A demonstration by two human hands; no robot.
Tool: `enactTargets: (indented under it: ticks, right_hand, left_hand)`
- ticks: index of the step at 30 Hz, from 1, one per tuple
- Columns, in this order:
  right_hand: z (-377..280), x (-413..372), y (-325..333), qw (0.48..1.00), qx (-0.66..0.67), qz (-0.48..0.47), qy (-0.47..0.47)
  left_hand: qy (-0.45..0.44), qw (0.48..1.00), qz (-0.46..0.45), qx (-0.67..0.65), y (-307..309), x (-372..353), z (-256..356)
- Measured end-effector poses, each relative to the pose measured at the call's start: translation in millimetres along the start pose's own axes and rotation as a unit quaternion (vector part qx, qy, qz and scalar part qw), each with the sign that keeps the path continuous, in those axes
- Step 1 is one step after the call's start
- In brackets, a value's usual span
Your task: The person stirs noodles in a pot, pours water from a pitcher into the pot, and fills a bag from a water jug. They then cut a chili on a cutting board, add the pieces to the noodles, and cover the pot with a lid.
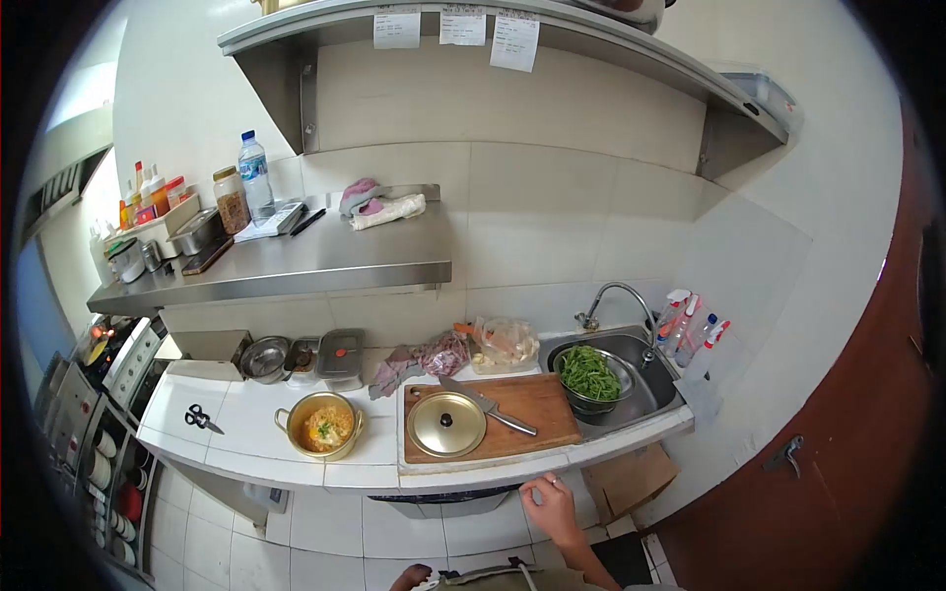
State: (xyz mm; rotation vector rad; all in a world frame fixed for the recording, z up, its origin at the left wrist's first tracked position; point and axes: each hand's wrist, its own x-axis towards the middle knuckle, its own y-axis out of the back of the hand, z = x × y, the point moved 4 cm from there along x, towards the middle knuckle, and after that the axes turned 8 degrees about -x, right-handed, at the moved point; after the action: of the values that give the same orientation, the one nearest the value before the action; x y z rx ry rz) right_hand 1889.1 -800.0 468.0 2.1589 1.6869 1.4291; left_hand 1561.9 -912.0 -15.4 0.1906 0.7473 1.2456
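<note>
My right hand is held in front of the counter's edge, below the cutting board, with its fingers curled in and nothing visible in them. At the bottom edge, only a small dark part of my left hand shows; its fingers cannot be made out. A gold pot lid with a black knob lies on the wooden cutting board. Beside it rests a knife, its handle toward the right. To the left, a two-handled gold pot holds noodles with what looks like egg and green garnish.
Leafy greens fill a colander in the sink. Black scissors lie at the counter's left. Behind the board are a cloth and a plastic bag. A steel shelf overhangs the counter; a cardboard box stands below.
</note>
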Motion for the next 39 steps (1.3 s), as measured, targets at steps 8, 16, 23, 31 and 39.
enactTargets:
  ticks: [8,16,23,31,39]
  right_hand:
    - [6,2,-13,0.998,-0.002,-0.052,-0.018]
    - [36,30,-61,0.993,-0.077,-0.073,-0.055]
    - [119,78,-119,0.966,-0.209,-0.139,-0.067]
    - [155,81,-140,0.982,-0.134,-0.111,-0.069]
    - [149,75,-145,0.978,-0.201,-0.037,-0.043]
  left_hand:
    - [0.012,0.998,0.027,0.057,5,-61,-25]
    - [-0.128,0.978,0.144,0.079,16,-136,-63]
    - [0.040,0.969,0.180,-0.166,161,-89,144]
    - [-0.252,0.943,0.217,-0.002,263,26,426]
    - [-0.317,0.890,0.232,0.231,231,148,420]
